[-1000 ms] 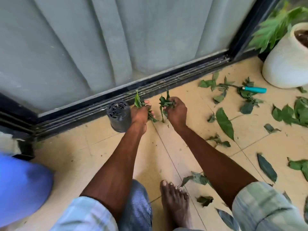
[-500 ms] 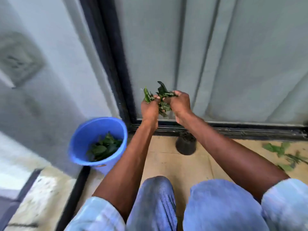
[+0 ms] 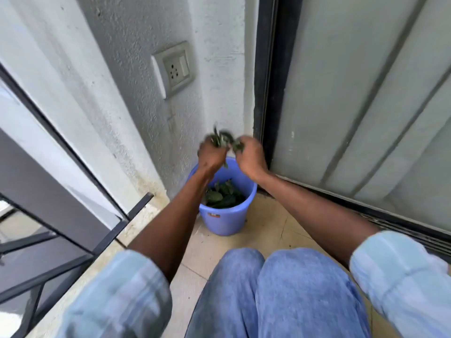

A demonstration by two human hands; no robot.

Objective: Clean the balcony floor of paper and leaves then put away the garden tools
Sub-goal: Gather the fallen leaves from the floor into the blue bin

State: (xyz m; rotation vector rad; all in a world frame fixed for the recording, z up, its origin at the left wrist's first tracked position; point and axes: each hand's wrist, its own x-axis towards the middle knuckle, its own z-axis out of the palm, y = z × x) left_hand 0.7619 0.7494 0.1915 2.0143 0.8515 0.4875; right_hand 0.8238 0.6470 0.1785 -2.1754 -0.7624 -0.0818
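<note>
Above the blue bucket [image 3: 228, 222] in the corner, your left hand [image 3: 211, 156] and right hand [image 3: 251, 157] hover close together, each clutching a blurred bunch of leaves [image 3: 220, 140]. More leaves [image 3: 223, 197] lie inside the bucket on the tiled floor [image 3: 268, 228].

One head-worn camera, looking forward and down from close above the knees, faces the blue bucket [image 3: 228, 222] in the wall corner.

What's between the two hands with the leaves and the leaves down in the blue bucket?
Nothing but air, in the head view. The left hand and right hand hold leaves above the blue bucket, over its leaves.
</note>
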